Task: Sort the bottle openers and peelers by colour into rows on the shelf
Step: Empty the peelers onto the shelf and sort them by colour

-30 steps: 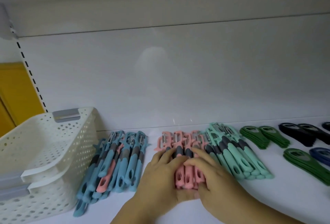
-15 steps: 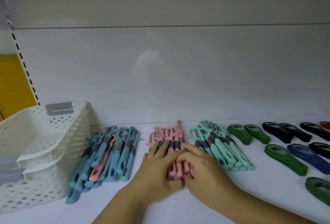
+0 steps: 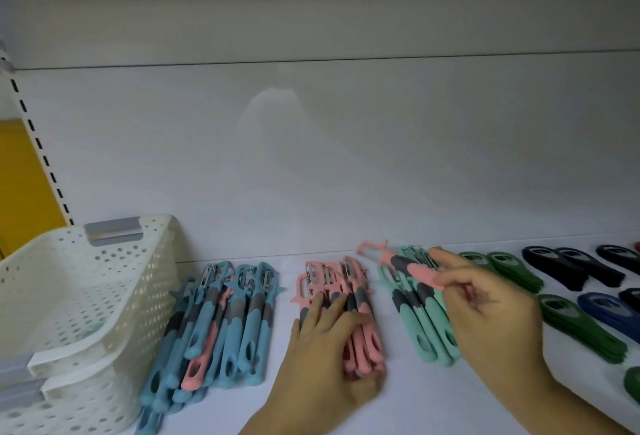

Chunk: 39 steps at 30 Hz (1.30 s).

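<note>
While the left hand (image 3: 325, 341) lies with its fingers stretched flat across the row of pink peelers (image 3: 349, 282) on the shelf (image 3: 433, 400), the right hand (image 3: 485, 306) pinches a single pink peeler (image 3: 408, 266) by its handle and holds it in the air above the mint peelers (image 3: 422, 327). A stray pink peeler (image 3: 199, 362) lies among the blue peelers (image 3: 242, 323) beside the white basket (image 3: 104, 296). Green bottle openers (image 3: 581, 330) lie to the right.

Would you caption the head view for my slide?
Right hand holds a pink peeler; left hand rests on the pink row.
</note>
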Available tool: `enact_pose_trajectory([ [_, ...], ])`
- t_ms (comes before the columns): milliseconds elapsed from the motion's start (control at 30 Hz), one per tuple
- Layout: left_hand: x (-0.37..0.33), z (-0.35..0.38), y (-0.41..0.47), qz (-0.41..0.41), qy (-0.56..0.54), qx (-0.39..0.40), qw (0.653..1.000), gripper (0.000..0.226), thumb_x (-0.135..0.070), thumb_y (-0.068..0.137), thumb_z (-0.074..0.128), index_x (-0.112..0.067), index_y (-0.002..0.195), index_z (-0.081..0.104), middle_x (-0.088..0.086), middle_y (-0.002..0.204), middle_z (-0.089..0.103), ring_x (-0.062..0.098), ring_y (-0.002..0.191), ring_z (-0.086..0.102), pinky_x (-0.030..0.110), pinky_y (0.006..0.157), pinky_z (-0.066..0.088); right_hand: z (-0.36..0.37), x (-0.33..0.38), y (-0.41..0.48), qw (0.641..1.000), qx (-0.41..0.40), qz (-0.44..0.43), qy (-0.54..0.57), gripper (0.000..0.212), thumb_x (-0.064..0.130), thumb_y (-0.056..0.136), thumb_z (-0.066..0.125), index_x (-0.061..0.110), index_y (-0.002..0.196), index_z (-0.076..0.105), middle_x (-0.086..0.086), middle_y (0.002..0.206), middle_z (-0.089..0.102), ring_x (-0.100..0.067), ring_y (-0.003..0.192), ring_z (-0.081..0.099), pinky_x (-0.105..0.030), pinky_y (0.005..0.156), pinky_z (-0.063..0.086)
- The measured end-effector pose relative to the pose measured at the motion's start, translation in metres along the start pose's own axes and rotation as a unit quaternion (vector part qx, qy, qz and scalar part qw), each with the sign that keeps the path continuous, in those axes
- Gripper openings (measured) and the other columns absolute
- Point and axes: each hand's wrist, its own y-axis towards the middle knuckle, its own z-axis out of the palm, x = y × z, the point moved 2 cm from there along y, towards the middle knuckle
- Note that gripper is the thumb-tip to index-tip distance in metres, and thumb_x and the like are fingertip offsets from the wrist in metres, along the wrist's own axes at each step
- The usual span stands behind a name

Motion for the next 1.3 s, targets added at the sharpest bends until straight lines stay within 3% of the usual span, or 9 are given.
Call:
enact_pose_trajectory([
  [233, 0.001, -0.002, 0.004, 0.020, -0.085, -0.078, 0.993, 0.090, -0.064, 0.057, 0.063, -0.041, 0.135, 0.026, -0.025, 0.143, 0.027, 0.013, 0.142, 0.019, 0.036, 0.118, 0.017, 0.036, 0.013, -0.019, 0.951, 0.161, -0.249, -0.089, 0.030, 0.004, 0.087, 0.047, 0.009, 0.069, 0.071, -0.004, 0.116, 0.067, -0.012, 0.114, 0.061, -0.021, 0.094, 0.050],
  [300, 0.003, 0.000, 0.007, 0.018, -0.044, -0.065, 0.997, 0.113, -0.072, 0.057, 0.051, -0.036, 0.142, -0.015, -0.017, 0.154, -0.002, 0.014, 0.146, -0.008, 0.030, 0.120, -0.002, 0.048, 0.012, -0.030, 0.926, 0.244, -0.270, -0.097, 0.024, 0.005, 0.081, 0.049, 0.012, 0.079, 0.072, -0.004, 0.120, 0.066, -0.013, 0.118, 0.059, -0.025, 0.096, 0.049],
  [367, 0.003, 0.002, 0.007, 0.035, 0.079, -0.033, 0.996, 0.097, -0.080, 0.063, 0.022, -0.043, 0.131, -0.036, -0.008, 0.155, -0.022, 0.016, 0.138, -0.035, 0.032, 0.116, -0.015, 0.053, 0.014, -0.039, 0.920, 0.316, -0.226, -0.046, 0.025, 0.011, 0.084, 0.051, 0.019, 0.104, 0.065, 0.000, 0.132, 0.059, -0.009, 0.128, 0.050, -0.027, 0.102, 0.044],
  [567, 0.008, 0.004, 0.005, 0.002, -0.026, -0.002, 1.000, 0.087, -0.080, 0.055, 0.052, -0.064, 0.133, 0.018, -0.008, 0.160, -0.006, 0.018, 0.143, -0.024, 0.044, 0.119, 0.001, 0.038, 0.012, -0.036, 0.934, 0.347, -0.059, -0.058, 0.046, 0.051, 0.087, 0.036, 0.039, 0.129, 0.051, 0.037, 0.141, 0.020, 0.016, 0.135, 0.019, -0.007, 0.111, 0.015],
  [767, 0.000, -0.007, 0.007, -0.019, -0.061, 0.021, 0.998, 0.100, -0.068, 0.060, 0.062, -0.040, 0.145, 0.018, -0.004, 0.159, 0.011, 0.023, 0.145, -0.018, 0.047, 0.119, -0.004, 0.042, 0.013, -0.036, 0.892, 0.434, -0.016, -0.129, 0.048, 0.040, 0.099, 0.037, 0.040, 0.145, 0.027, 0.030, 0.149, 0.010, 0.007, 0.141, 0.010, -0.008, 0.111, 0.008],
  [900, -0.020, -0.036, 0.000, -0.070, -0.038, 0.129, 0.988, 0.107, -0.051, 0.065, 0.069, -0.029, 0.150, 0.010, -0.003, 0.160, -0.002, 0.020, 0.144, -0.022, 0.043, 0.119, 0.002, 0.038, 0.013, -0.040, 0.857, 0.484, -0.029, -0.172, 0.063, 0.068, 0.089, 0.021, 0.041, 0.146, 0.022, 0.023, 0.155, 0.000, 0.006, 0.142, -0.002, -0.013, 0.114, 0.002],
  [1067, -0.012, -0.111, -0.027, -0.066, 0.141, 0.092, 0.984, 0.057, -0.018, 0.075, 0.070, -0.027, 0.129, 0.054, -0.003, 0.129, 0.056, 0.017, 0.116, 0.053, 0.030, 0.098, 0.044, 0.036, 0.013, -0.043, 0.829, 0.515, -0.041, -0.215, 0.123, 0.085, 0.038, -0.035, 0.045, 0.147, 0.007, 0.029, 0.144, -0.015, 0.003, 0.142, -0.009, -0.021, 0.114, -0.002],
  [1167, 0.010, -0.131, -0.041, -0.064, 0.375, 0.100, 0.919, 0.033, -0.032, 0.082, 0.063, -0.023, 0.114, 0.060, -0.001, 0.107, 0.061, 0.019, 0.096, 0.056, 0.034, 0.083, 0.052, 0.036, 0.016, -0.044, 0.826, 0.520, -0.037, -0.216, 0.125, 0.086, 0.038, -0.035, 0.044, 0.147, 0.008, 0.028, 0.148, -0.010, 0.001, 0.143, -0.006, -0.024, 0.117, 0.001],
  [1300, 0.030, -0.133, -0.049, -0.086, 0.453, 0.177, 0.870, 0.056, -0.052, 0.079, 0.064, -0.024, 0.126, 0.054, -0.001, 0.120, 0.053, 0.021, 0.106, 0.051, 0.036, 0.087, 0.050, 0.037, 0.016, -0.042, 0.827, 0.522, -0.036, -0.207, 0.112, 0.087, 0.042, -0.031, 0.052, 0.143, 0.000, 0.031, 0.147, -0.011, 0.002, 0.143, -0.007, -0.027, 0.119, 0.005],
])
